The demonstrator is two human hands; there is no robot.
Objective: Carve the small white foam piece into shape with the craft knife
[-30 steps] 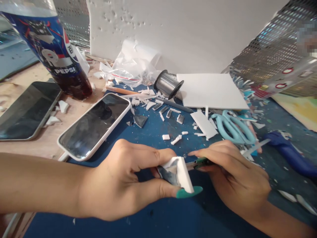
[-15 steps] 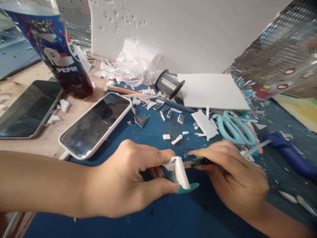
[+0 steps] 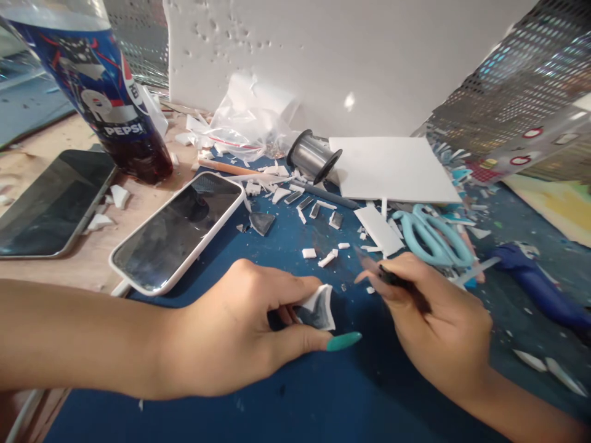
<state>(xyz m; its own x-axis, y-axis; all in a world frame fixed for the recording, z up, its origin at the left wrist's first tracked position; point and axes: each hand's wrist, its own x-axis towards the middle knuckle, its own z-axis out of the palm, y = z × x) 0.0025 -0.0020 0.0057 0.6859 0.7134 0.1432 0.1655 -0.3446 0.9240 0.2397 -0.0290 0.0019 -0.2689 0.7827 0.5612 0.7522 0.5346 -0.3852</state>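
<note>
My left hand [image 3: 240, 332] pinches a small white foam piece [image 3: 318, 307] with a dark grey face, its thumb and fingers closed about the left end. A long green nail extends from the thumb. To the right, my right hand [image 3: 434, 314] is closed on a craft knife [image 3: 390, 275] with a dark handle. The blade, blurred, points up and to the left, apart from the foam piece. Beyond the hands, small white offcuts [image 3: 328, 258] and grey-faced pieces [image 3: 261, 223] lie on the blue mat [image 3: 221, 406].
Light blue scissors [image 3: 431, 240] and a dark blue-handled tool [image 3: 540, 286] lie at right. A wire spool [image 3: 314, 156] and white foam sheet [image 3: 397, 169] are behind. At left are a white-cased phone [image 3: 180, 231], a dark phone [image 3: 55, 203] and a Pepsi bottle [image 3: 101, 98].
The craft knife has drawn away from the foam piece, and its blade has swung upward. The foam piece has turned in my left hand, showing more of its grey face.
</note>
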